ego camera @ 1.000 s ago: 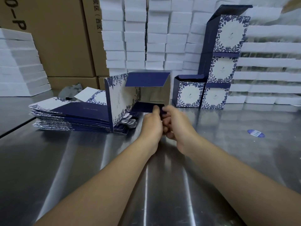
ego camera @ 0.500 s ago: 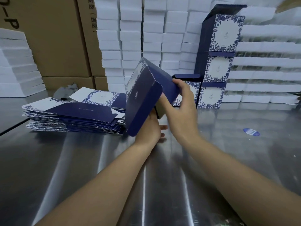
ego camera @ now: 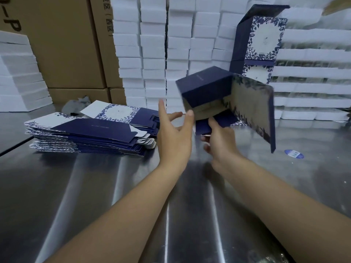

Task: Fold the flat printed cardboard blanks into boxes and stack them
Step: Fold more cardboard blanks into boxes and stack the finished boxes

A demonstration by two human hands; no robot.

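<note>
A half-folded navy and white floral box (ego camera: 224, 95) hangs in the air above the steel table (ego camera: 95, 196), motion-blurred, with one printed panel swung out to the right. My right hand (ego camera: 220, 143) grips its lower navy flap from below. My left hand (ego camera: 174, 133) is spread beside the box's left corner, its thumb tip close to the box; whether it touches I cannot tell. A pile of flat printed blanks (ego camera: 91, 133) lies on the table to the left. Finished boxes (ego camera: 264, 38) are stacked behind, partly hidden by the held box.
White foam slabs (ego camera: 152, 54) form a wall at the back and right. Brown cartons (ego camera: 62, 44) stand at back left, with more white slabs (ego camera: 17, 76) beside them. A blue round sticker (ego camera: 294, 153) lies on the table at the right.
The box has been turned over and swung to the right, with one panel now hanging open. My left hand has let go and spread; my right hand shifted to the lower flap.
</note>
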